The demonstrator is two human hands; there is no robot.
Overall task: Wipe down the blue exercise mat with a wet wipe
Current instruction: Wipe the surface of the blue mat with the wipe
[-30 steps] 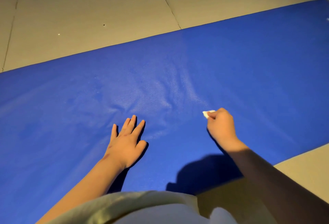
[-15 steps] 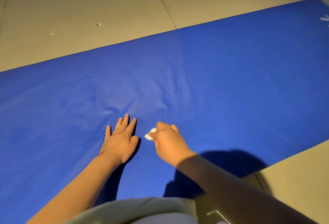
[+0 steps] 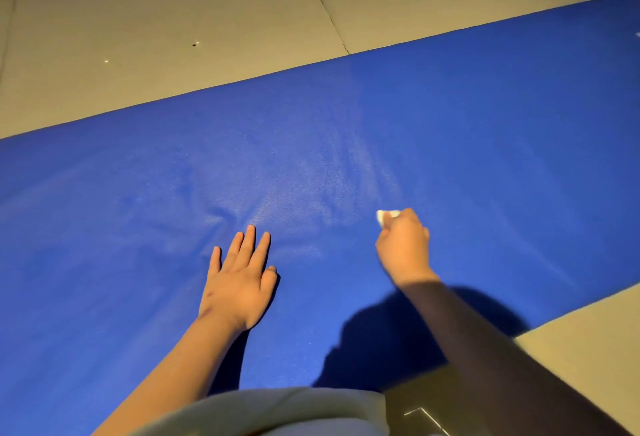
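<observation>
**While our left hand pins the mat, our right works the wipe**

Because a thin mat creeps and bunches under a rubbing stroke, we have our left hand point(image 3: 239, 283) spread flat on the blue exercise mat point(image 3: 450, 141). Its palm is down, its fingers are straight and slightly fanned, and it holds nothing. We judge it serves as an anchor and as a prop for our leaning weight. A small ripple point(image 3: 221, 219) in the mat just beyond its fingertips suggests how readily the surface shifts.

Our right hand point(image 3: 403, 248), well apart from the left, is curled round the wet wipe point(image 3: 385, 216). The wipe is bunched small, and only a white corner shows past the knuckles on the far side. It seems pressed to the mat, though the hand hides the contact itself. Bunched tight, we reckon, it gives a firm pad to bear down on rather than a loose sheet that would drag.

The mat lies flat on the pale floor point(image 3: 173, 37) and runs across our view from lower left to upper right. A faint sheen on it beyond our hands may be dampness, but we cannot be sure. By our judgement the wiping is under way in this middle stretch, with the ends probably left to cover.
</observation>
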